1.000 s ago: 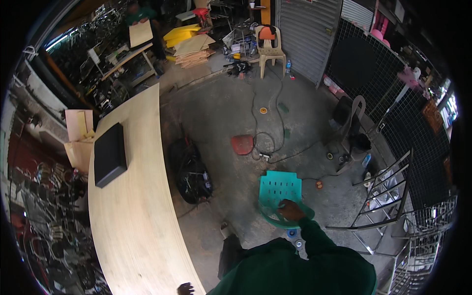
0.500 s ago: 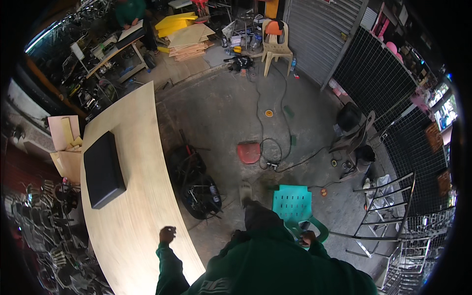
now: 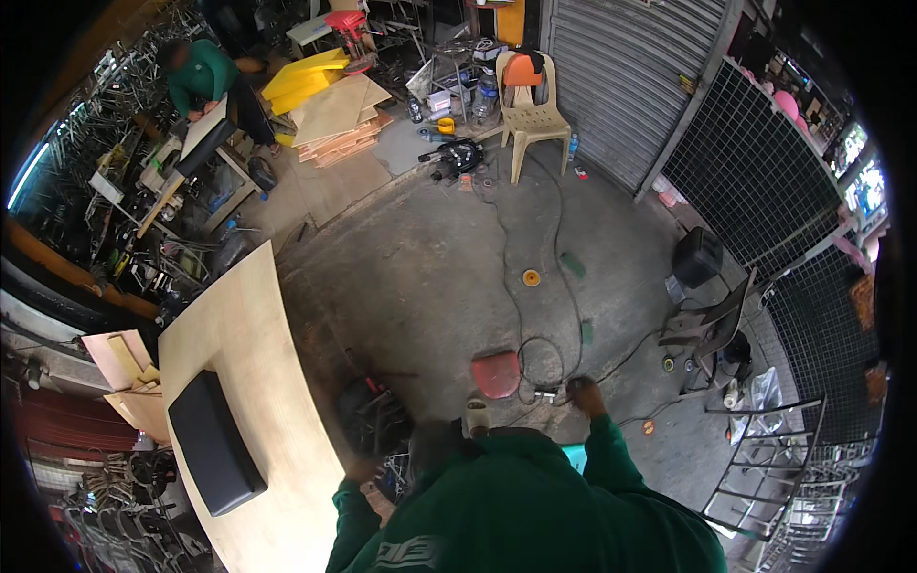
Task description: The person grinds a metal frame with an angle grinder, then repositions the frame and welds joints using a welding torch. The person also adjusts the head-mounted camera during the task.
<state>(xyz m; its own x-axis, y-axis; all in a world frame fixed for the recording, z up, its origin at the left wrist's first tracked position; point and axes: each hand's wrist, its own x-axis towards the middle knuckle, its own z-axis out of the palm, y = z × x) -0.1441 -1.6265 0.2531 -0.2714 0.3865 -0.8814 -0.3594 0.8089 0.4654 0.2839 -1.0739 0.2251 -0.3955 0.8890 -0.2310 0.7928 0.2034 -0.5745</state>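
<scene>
My right hand (image 3: 587,398) reaches forward over the floor, close to a small metal fitting (image 3: 545,393) on a dark hose (image 3: 522,358). Its fingers look curled around something dark that I cannot make out. Beside the plywood sheet's (image 3: 244,368) right edge, my left hand (image 3: 363,469) is smeared by motion, so its fingers do not show. A black padded cushion (image 3: 216,444) lies on that sheet. Only a sliver of the teal plastic chair (image 3: 575,458) shows past my right arm. Left of the fitting lies a red seat pad (image 3: 496,374).
Dark tools and a bag (image 3: 373,415) lie on the floor by the plywood. A beige chair (image 3: 535,119) stands ahead near a roller shutter (image 3: 635,76). Metal frames (image 3: 764,468) are at right. A co-worker in green (image 3: 202,76) bends over a bench at far left.
My right hand has left the teal chair and reached forward. The left hand has come off the plywood's surface toward its right edge. The view has tilted, showing more of the co-worker.
</scene>
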